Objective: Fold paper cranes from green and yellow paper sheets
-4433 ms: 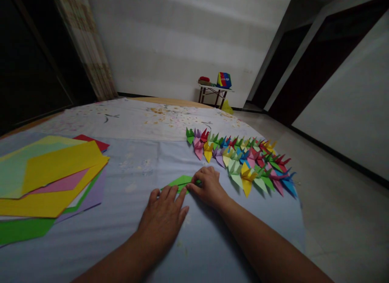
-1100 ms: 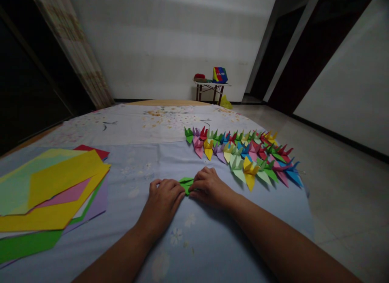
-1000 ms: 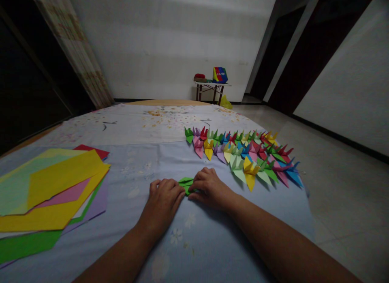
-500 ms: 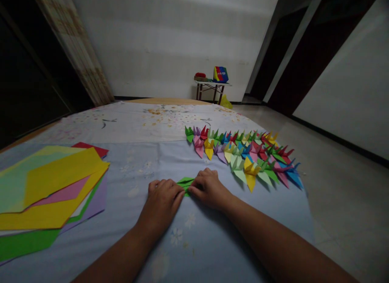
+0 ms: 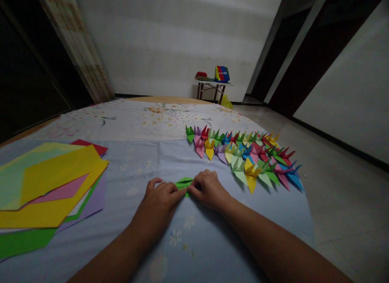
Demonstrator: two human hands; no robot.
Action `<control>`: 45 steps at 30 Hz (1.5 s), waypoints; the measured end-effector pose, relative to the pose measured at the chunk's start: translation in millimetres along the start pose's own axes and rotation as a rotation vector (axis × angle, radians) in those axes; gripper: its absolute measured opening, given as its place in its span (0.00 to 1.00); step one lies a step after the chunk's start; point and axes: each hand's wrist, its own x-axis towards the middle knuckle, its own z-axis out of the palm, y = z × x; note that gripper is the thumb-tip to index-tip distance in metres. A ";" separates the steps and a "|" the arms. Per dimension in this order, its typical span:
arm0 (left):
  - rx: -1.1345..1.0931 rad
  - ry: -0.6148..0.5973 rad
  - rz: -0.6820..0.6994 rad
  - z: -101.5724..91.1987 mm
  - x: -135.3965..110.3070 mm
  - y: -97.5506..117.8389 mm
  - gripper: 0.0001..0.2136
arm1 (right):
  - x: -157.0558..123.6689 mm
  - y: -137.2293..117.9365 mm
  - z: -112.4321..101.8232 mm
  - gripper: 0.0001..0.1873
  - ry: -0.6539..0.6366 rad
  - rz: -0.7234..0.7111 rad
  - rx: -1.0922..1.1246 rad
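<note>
A small piece of folded green paper (image 5: 184,183) lies on the pale blue cloth between my two hands, partly hidden by them. My left hand (image 5: 162,198) holds down its left side, one finger stretched along its near edge. At the right edge, the bent fingers of my right hand (image 5: 208,189) pinch the paper between thumb and fingertips. Beyond my right hand stand folded paper cranes (image 5: 251,172) in many colours, set close together in rows.
Loose sheets of coloured paper (image 5: 60,167) lie overlapping at the left. A flowered tablecloth (image 5: 133,121) covers the round table's far part. By the wall, a small side table (image 5: 212,83) carries a colourful bag (image 5: 222,74) and a red item (image 5: 201,74).
My left hand has shifted slightly, its finger now reaching farther right along the paper's near edge and another finger lifted. My right hand keeps its pinch. The view has moved a little.
</note>
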 end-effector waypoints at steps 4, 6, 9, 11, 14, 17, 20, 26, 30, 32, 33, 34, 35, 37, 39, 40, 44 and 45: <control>0.036 -0.024 0.015 0.7 0.6 3.1 0.12 | 1.1 -0.5 0.7 0.10 -0.005 0.003 -0.015; 0.058 -0.051 0.001 0.5 1.0 5.8 0.12 | 1.7 -1.1 0.9 0.10 -0.005 0.012 -0.024; 0.091 -0.082 -0.015 -0.8 1.7 9.5 0.12 | 2.3 -2.0 1.5 0.10 -0.009 0.027 -0.031; 0.098 -0.090 -0.018 -2.1 2.1 11.4 0.11 | 2.3 -2.2 2.1 0.10 -0.011 0.036 -0.035; 0.094 -0.073 -0.020 -4.2 2.7 13.5 0.11 | 0.6 -1.3 2.1 0.10 0.000 0.030 -0.039; 0.091 -0.066 -0.022 -5.5 3.0 14.8 0.11 | -2.6 1.3 0.2 0.09 0.009 -0.006 -0.026; 0.109 -0.087 -0.026 -5.9 3.1 15.4 0.11 | -5.2 4.1 -2.4 0.07 0.006 -0.035 -0.002; 0.137 -0.142 -0.050 -6.3 3.5 16.4 0.11 | -4.5 4.1 -1.5 0.06 0.017 -0.010 0.018; 0.129 -0.160 -0.055 -7.5 3.5 17.5 0.12 | -2.5 2.2 0.0 0.05 0.010 0.027 0.018; 0.128 -0.169 -0.056 -8.0 3.2 18.0 0.12 | -2.0 1.5 0.0 0.05 0.008 0.037 0.012; 0.128 -0.169 -0.055 -8.0 3.1 18.1 0.12 | -1.8 1.2 -0.1 0.05 0.008 0.041 0.007; 0.131 -0.166 -0.053 -7.9 3.0 18.2 0.12 | -1.7 1.0 -0.2 0.05 0.007 0.043 0.002; 0.134 -0.162 -0.051 -7.7 3.0 18.2 0.12 | -1.7 0.7 -0.4 0.05 0.007 0.044 -0.005; 0.142 -0.155 -0.047 -7.1 3.1 18.0 0.12 | -1.9 -0.1 -0.6 0.05 0.008 0.040 -0.021; 0.147 -0.155 -0.052 -6.9 3.4 18.1 0.13 | -2.2 -1.3 -0.6 0.07 0.015 0.031 -0.031; 0.147 -0.158 -0.055 -7.0 3.6 18.2 0.13 | -2.3 -1.9 -0.4 0.09 0.018 0.029 -0.035; 0.152 -0.165 -0.067 -8.7 3.6 19.1 0.13 | -2.4 -4.2 1.2 0.13 0.024 0.044 -0.070; 0.158 -0.163 -0.067 -9.2 3.5 19.0 0.13 | -2.3 -4.4 1.6 0.12 0.028 0.049 -0.078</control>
